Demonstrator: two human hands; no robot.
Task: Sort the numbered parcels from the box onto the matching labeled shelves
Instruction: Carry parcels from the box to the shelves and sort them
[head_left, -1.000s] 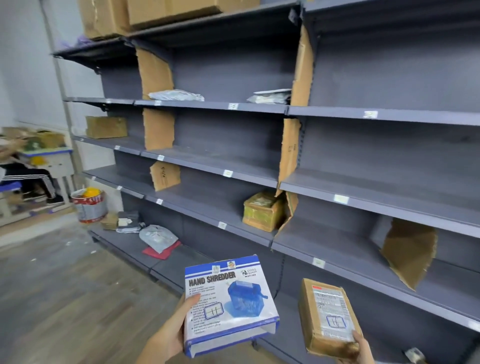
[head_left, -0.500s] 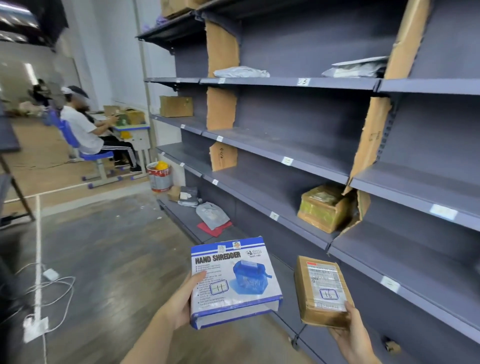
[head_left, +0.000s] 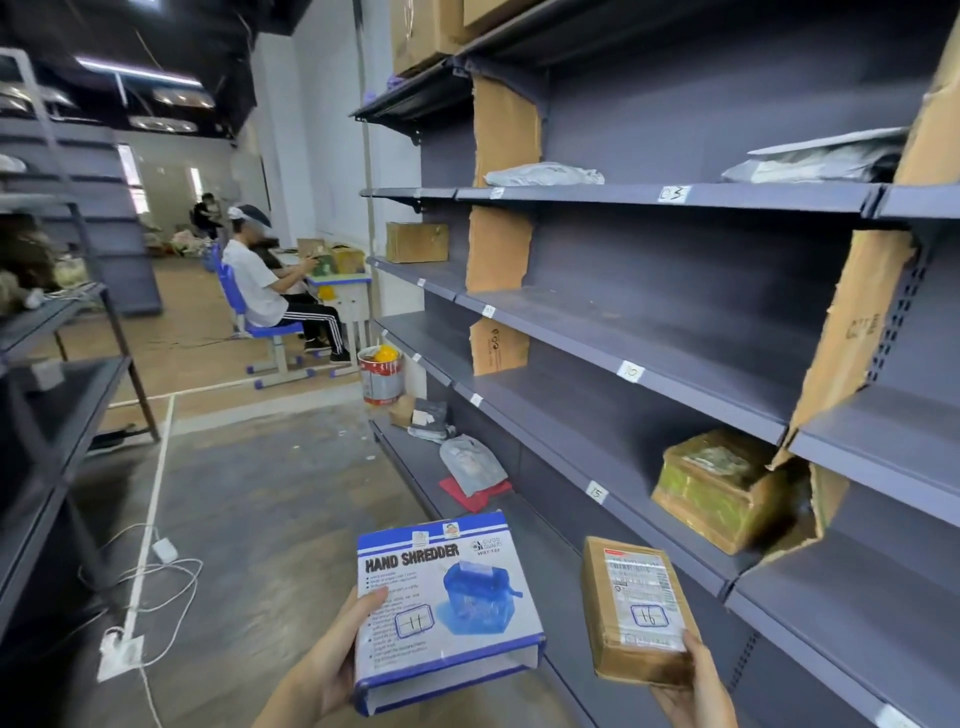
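My left hand (head_left: 324, 660) grips a blue and white Hand Shredder box (head_left: 441, 603) marked 11, thumb on its face. My right hand (head_left: 693, 686) holds a brown cardboard parcel (head_left: 631, 610) marked 16 from below. Both are held low in front of the grey shelving (head_left: 675, 364) on my right. Shelf edge labels read 03 (head_left: 674, 194), 10 (head_left: 630, 371) and 15 (head_left: 596, 491). A taped parcel (head_left: 711, 486) sits on the shelf labelled 15. Grey mailer bags (head_left: 543, 174) lie on the upper shelf.
Cardboard dividers (head_left: 501, 130) split the shelves. A grey bag on a red parcel (head_left: 475, 467) lies on the bottom shelf. A paint can (head_left: 380, 375) stands on the floor. A seated person (head_left: 260, 286) is at a desk beyond. Cables (head_left: 156, 571) cross the floor; another rack (head_left: 52, 389) stands left.
My view has swung left along the shelving, bringing the seated person and the left rack into sight. Both hands keep the same parcels in the same hold.
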